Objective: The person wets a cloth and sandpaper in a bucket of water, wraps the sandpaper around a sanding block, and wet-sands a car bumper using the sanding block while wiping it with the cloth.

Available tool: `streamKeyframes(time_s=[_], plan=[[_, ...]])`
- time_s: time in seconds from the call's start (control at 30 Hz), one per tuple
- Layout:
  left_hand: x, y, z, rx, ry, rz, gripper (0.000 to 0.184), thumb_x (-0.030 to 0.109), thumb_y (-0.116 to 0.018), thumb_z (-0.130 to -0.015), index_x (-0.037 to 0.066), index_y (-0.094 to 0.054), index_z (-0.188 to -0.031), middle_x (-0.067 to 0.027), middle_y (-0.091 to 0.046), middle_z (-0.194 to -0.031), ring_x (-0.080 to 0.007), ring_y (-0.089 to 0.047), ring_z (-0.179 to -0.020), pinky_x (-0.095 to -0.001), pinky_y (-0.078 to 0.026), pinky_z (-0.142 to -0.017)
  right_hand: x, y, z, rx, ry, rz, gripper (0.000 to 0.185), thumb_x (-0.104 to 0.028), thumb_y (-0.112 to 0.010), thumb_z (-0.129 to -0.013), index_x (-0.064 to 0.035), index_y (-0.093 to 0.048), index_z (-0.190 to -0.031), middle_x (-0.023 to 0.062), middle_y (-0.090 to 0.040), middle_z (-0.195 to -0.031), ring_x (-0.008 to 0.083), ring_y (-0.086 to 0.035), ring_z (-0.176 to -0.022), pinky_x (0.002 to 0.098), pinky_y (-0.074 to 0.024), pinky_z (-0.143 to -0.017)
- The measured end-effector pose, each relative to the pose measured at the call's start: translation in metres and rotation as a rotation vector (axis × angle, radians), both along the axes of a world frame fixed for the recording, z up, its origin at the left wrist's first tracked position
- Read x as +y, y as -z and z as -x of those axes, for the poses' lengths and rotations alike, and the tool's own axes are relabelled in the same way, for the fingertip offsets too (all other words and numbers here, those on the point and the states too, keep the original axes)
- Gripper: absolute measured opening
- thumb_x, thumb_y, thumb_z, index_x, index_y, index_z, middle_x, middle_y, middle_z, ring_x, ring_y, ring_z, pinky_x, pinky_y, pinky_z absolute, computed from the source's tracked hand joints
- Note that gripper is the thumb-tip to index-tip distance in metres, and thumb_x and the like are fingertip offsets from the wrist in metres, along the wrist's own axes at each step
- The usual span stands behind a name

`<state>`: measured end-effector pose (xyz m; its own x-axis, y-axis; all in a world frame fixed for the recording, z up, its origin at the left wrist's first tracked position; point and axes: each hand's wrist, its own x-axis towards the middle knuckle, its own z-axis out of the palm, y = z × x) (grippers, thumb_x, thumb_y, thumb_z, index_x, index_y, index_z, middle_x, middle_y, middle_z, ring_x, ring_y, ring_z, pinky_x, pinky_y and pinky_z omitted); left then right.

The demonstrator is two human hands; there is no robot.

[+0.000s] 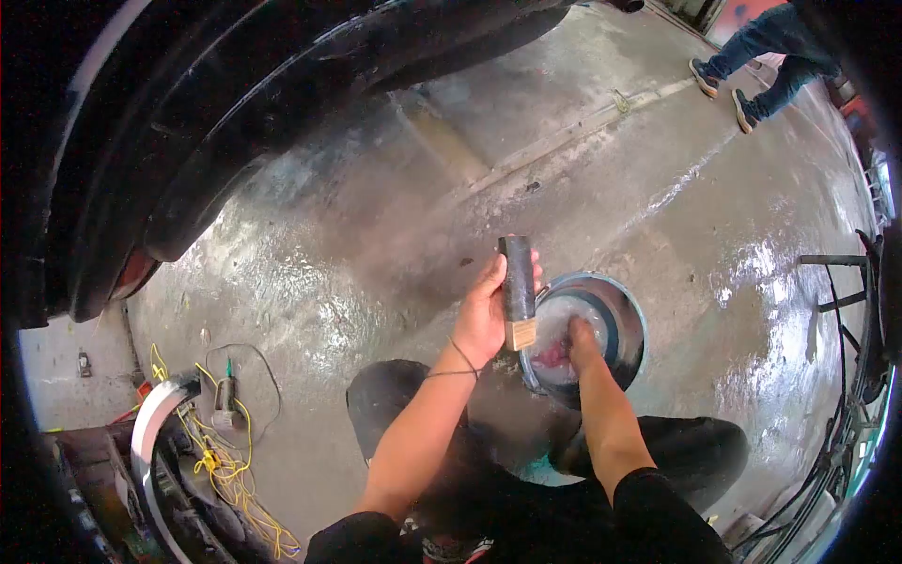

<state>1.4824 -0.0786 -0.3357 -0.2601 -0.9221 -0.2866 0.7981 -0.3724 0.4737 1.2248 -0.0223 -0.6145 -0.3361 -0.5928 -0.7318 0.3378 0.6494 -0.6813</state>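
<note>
My left hand (486, 315) is wrapped around a long dark block with a pale tan end, which looks like a sanding block (519, 282). It is held upright just left of a round bucket (639, 324). Inside that bucket is cloudy water, and my right hand (583, 343) reaches down into it. A reddish, cloth-like thing (550, 357) shows in the water beside the right hand's fingers. Those fingers are mostly hidden, so their grip cannot be made out.
A large dark curved panel, like a car bumper (235, 103), fills the upper left. Yellow cord (225, 461) and a small power tool (225, 404) lie at lower left. A person's legs (766, 56) are at upper right. Black stands and hoses (846, 376) line the right edge. The concrete floor (376, 235) is wet.
</note>
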Motion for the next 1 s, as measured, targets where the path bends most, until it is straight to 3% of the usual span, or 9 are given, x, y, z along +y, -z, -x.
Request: streamKeyframes(time_s=[0.1, 0.2, 0.27, 0.4, 0.47, 0.57, 0.67, 0.77, 1.0], plan=[[0.002, 0.018, 0.000, 0.013, 0.002, -0.092, 0.048, 0.038, -0.062, -0.112, 0.000, -0.063, -0.141, -0.0107, -0.073, -0.132, -0.0240, -0.071, -0.116, -0.0412, -0.056, -0.106, -0.019, -0.126, -0.004, -0.400, 0.026, -0.026, 0.025, -0.027, -0.054, -0.111, -0.0173, -0.060, -0.088, 0.0010, -0.060, -0.077, 0.0159, -0.056, -0.062, 0.0343, -0.0434, -0.050], [0.012, 0.043, 0.025, 0.028, 0.041, -0.152, 0.042, 0.042, -0.066, -0.109, 0.007, -0.069, -0.132, -0.0050, -0.074, -0.120, -0.0199, -0.070, -0.107, -0.0393, -0.056, -0.098, -0.042, -0.231, -0.018, -0.328, -0.252, -0.031, 0.032, -0.023, -0.054, -0.109, -0.0187, -0.056, -0.078, -0.0017, -0.054, -0.069, 0.0121, -0.043, -0.053, 0.0301, -0.0343, -0.048], [0.020, 0.033, 0.048, 0.032, 0.155, -0.224, 0.037, 0.043, -0.067, -0.108, 0.009, -0.072, -0.123, -0.0029, -0.073, -0.113, -0.0191, -0.068, -0.102, -0.0393, -0.055, -0.093, -0.055, -0.281, -0.017, -0.131, -0.747, 0.158, 0.023, -0.021, -0.058, -0.107, -0.0114, -0.067, -0.088, 0.0001, -0.063, -0.076, 0.0148, -0.055, -0.060, 0.0316, -0.0449, -0.054], [0.012, 0.033, 0.086, -0.093, 0.076, -0.151, 0.025, 0.028, -0.063, -0.110, 0.008, -0.072, -0.121, -0.0014, -0.071, -0.111, -0.0171, -0.066, -0.097, -0.0358, -0.054, -0.087, -0.064, -0.396, -0.042, 0.680, -1.140, 0.605, 0.033, -0.027, -0.069, -0.105, 0.0014, -0.074, -0.120, 0.0109, -0.077, -0.094, 0.0204, -0.071, -0.085, 0.0362, -0.0578, -0.080], [-0.002, 0.007, 0.075, 0.025, 0.113, -0.161, 0.031, 0.020, -0.069, -0.107, 0.005, -0.072, -0.134, -0.0031, -0.073, -0.116, -0.0170, -0.067, -0.105, -0.0340, -0.055, -0.092, -0.070, -0.406, -0.027, 0.585, -0.909, 0.677, 0.034, -0.029, -0.072, -0.103, 0.0010, -0.074, -0.120, 0.0128, -0.077, -0.094, 0.0198, -0.071, -0.085, 0.0374, -0.0575, -0.080], [-0.010, -0.128, 0.054, -0.664, 0.076, 0.062, 0.045, 0.013, -0.075, -0.102, 0.002, -0.069, -0.145, -0.0038, -0.074, -0.119, -0.0191, -0.068, -0.113, -0.0350, -0.055, -0.100, -0.090, -0.368, 0.021, 0.665, -0.753, 0.680, 0.035, -0.026, -0.076, -0.098, -0.0003, -0.074, -0.121, 0.0163, -0.079, -0.100, 0.0262, -0.074, -0.088, 0.0409, -0.0589, -0.082], [-0.047, -0.230, 0.018, -1.561, -0.123, 0.957, 0.061, 0.016, -0.085, -0.090, 0.017, -0.069, -0.149, -0.0108, -0.071, -0.133, -0.0293, -0.066, -0.123, -0.0424, -0.053, -0.110, -0.098, -0.282, 0.052, 1.008, -0.888, 0.606, 0.035, -0.024, -0.075, -0.096, -0.0028, -0.075, -0.124, 0.0181, -0.079, -0.108, 0.0344, -0.076, -0.098, 0.0457, -0.0600, -0.089], [-0.075, -0.375, -0.003, -2.199, -0.629, 1.621, 0.063, 0.006, -0.085, -0.081, 0.025, -0.074, -0.141, -0.0121, -0.071, -0.122, -0.0348, -0.068, -0.110, -0.0455, -0.059, -0.094, -0.110, -0.262, 0.051, 1.058, -1.137, 0.657, 0.036, -0.024, -0.075, -0.095, -0.0054, -0.075, -0.126, 0.0189, -0.079, -0.113, 0.0391, -0.075, -0.107, 0.0493, -0.0587, -0.097], [-0.035, -0.523, -0.090, -3.036, -0.828, 1.698, 0.060, 0.007, -0.085, -0.079, 0.025, -0.079, -0.136, -0.0104, -0.067, -0.131, -0.0327, -0.064, -0.117, -0.0461, -0.051, -0.100, -0.141, -0.229, 0.037, 1.075, -1.377, 0.693, 0.046, -0.040, -0.074, -0.100, -0.0071, -0.075, -0.132, 0.0224, -0.076, -0.124, 0.0413, -0.071, -0.121, 0.0500, -0.0553, -0.107]])
